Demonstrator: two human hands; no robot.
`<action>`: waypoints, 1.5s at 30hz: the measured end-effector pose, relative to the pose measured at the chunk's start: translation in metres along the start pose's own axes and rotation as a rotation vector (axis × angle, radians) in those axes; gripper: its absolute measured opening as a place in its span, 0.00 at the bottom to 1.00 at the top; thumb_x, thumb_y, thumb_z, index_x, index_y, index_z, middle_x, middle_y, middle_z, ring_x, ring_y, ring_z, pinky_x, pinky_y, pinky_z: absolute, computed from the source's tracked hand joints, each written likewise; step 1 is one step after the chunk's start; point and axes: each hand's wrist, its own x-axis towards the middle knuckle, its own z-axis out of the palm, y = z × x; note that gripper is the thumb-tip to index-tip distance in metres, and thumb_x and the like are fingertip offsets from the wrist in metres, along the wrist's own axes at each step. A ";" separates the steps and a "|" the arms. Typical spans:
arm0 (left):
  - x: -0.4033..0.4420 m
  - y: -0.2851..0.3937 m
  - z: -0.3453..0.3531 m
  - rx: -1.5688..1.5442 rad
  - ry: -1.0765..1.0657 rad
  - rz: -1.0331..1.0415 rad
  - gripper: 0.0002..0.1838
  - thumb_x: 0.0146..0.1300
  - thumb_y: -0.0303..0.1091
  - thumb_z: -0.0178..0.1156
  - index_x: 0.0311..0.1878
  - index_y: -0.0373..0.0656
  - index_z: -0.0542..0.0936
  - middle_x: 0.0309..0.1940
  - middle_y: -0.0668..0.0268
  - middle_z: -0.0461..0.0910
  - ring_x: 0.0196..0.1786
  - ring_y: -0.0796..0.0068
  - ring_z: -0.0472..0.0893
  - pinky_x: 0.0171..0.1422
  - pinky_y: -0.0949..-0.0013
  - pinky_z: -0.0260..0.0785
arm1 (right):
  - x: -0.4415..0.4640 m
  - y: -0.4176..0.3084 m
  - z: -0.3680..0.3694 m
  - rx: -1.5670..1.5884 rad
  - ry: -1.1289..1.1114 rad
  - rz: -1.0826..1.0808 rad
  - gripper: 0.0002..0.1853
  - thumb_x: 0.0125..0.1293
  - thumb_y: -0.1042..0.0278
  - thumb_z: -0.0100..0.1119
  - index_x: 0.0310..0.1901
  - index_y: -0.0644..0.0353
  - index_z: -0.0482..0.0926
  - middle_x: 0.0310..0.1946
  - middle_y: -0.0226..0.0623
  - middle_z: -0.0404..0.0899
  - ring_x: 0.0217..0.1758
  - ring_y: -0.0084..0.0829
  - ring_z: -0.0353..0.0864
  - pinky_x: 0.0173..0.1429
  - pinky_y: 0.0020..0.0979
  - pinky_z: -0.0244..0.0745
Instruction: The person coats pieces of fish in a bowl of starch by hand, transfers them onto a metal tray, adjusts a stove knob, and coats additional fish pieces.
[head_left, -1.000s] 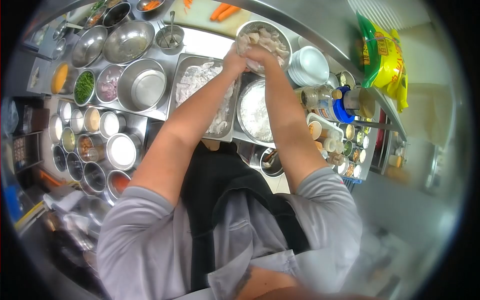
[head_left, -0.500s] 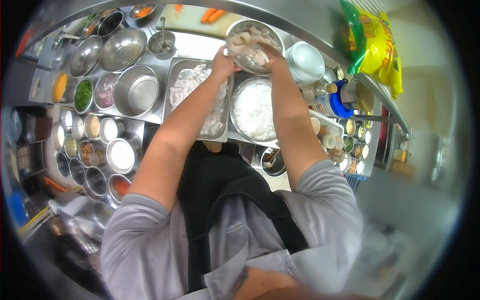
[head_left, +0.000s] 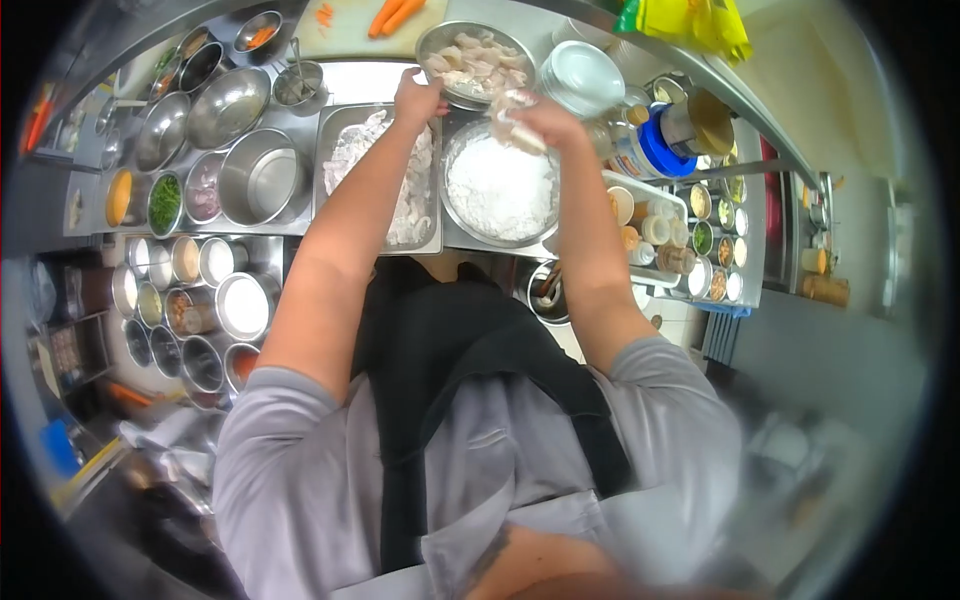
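My left hand [head_left: 420, 98] grips the left edge of a metal bowl [head_left: 432, 38] of pale raw pieces [head_left: 480, 65]. My right hand [head_left: 548, 122] is closed on a clump of the same pale pieces [head_left: 510, 120], over the upper part of a round metal bowl [head_left: 447, 200] of white powder [head_left: 500, 185]. To the left, under my left forearm, lies a rectangular metal tray [head_left: 322, 190] with white-coated pieces [head_left: 408, 205].
Carrots [head_left: 395, 16] lie on a cutting board [head_left: 340, 40] at the back. Stacked pale bowls [head_left: 583, 72], a blue-lidded jar [head_left: 665, 145] and a seasoning caddy [head_left: 655, 275] stand right. Metal bowls and a deep pot [head_left: 262, 178] fill the left. A metal shelf edge [head_left: 775, 150] runs overhead.
My right hand has come out of the bowl of raw pieces with a clump and moved over the powder. My left hand stays at that bowl's edge. The view has shifted.
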 end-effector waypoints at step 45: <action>-0.162 -0.056 -0.026 0.530 0.034 0.425 0.29 0.61 0.37 0.66 0.64 0.35 0.72 0.47 0.52 0.77 0.39 0.63 0.79 0.48 0.61 0.73 | -0.078 0.106 0.062 -1.139 0.173 0.106 0.56 0.43 0.59 0.75 0.74 0.57 0.55 0.61 0.56 0.73 0.61 0.53 0.77 0.65 0.44 0.74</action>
